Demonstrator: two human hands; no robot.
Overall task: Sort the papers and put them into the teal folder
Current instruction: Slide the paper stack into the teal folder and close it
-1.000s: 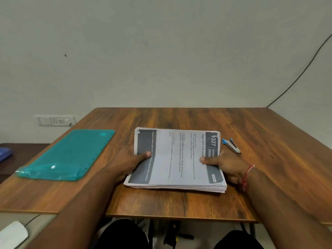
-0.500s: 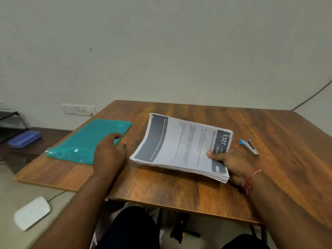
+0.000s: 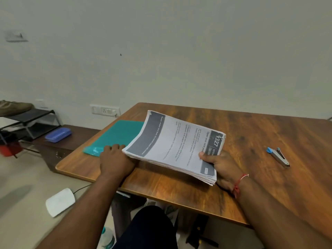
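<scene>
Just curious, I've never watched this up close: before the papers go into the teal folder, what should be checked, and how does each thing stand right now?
1. Stack of papers held securely: ok, the right hand pinches its right end, thumb on top.
2. Sheets squared up: ok, the edges look roughly even.
3. Teal folder steadied: ok, the left hand rests on its near end.
4. Folder open to take the sheets: cannot tell.
5. Stapler out of the way: ok, it lies on the table to the right, apart from the stack.
</scene>
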